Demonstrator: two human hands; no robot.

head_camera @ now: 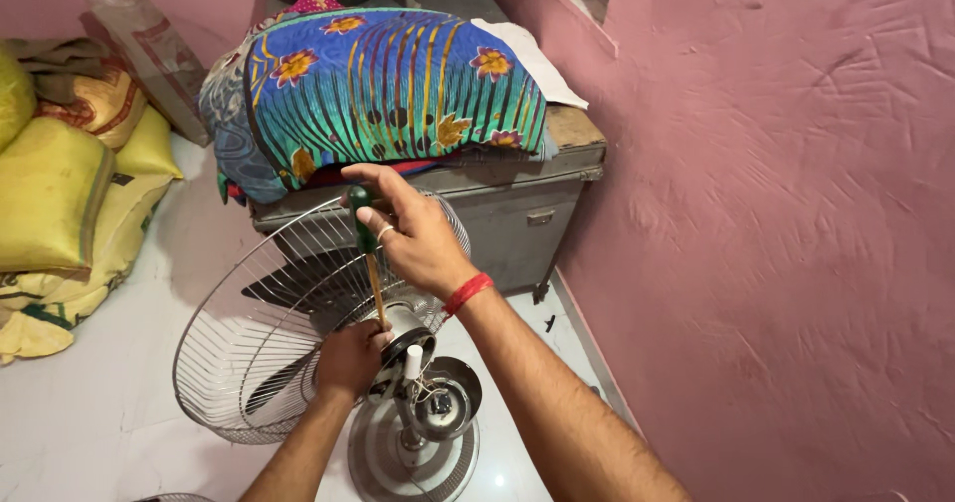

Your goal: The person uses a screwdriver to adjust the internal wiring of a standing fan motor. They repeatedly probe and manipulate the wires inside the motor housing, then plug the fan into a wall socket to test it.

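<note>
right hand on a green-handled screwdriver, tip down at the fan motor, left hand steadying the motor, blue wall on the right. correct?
Not quite: the wall is pink, not blue, as the head view shows. The rest holds: the right hand grips the green-handled screwdriver, tip down at the fan motor, and the left hand steadies the motor.

pink wall [796, 213] right, trunk [517, 218] ahead
</note>
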